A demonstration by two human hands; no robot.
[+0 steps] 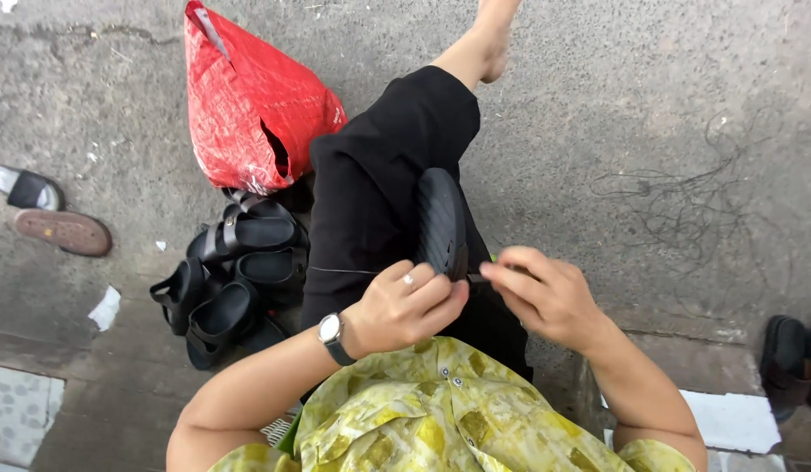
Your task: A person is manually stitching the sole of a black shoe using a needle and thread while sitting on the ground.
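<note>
A black sandal (439, 220) lies sole-up on my lap, on my black trousers. My left hand (407, 306), with a ring and a wristwatch, grips the near end of the sandal. My right hand (545, 295) pinches a small dark tool or needle (478, 279) at the sandal's near edge. A thin thread (340, 271) runs left from the sandal across my thigh.
A pile of black sandals (230, 280) lies on the concrete at my left, beside a red plastic bag (248, 105). Two more slippers (47, 210) lie at far left. Tangled thread (685, 210) lies at right, a dark shoe (786, 358) at the right edge.
</note>
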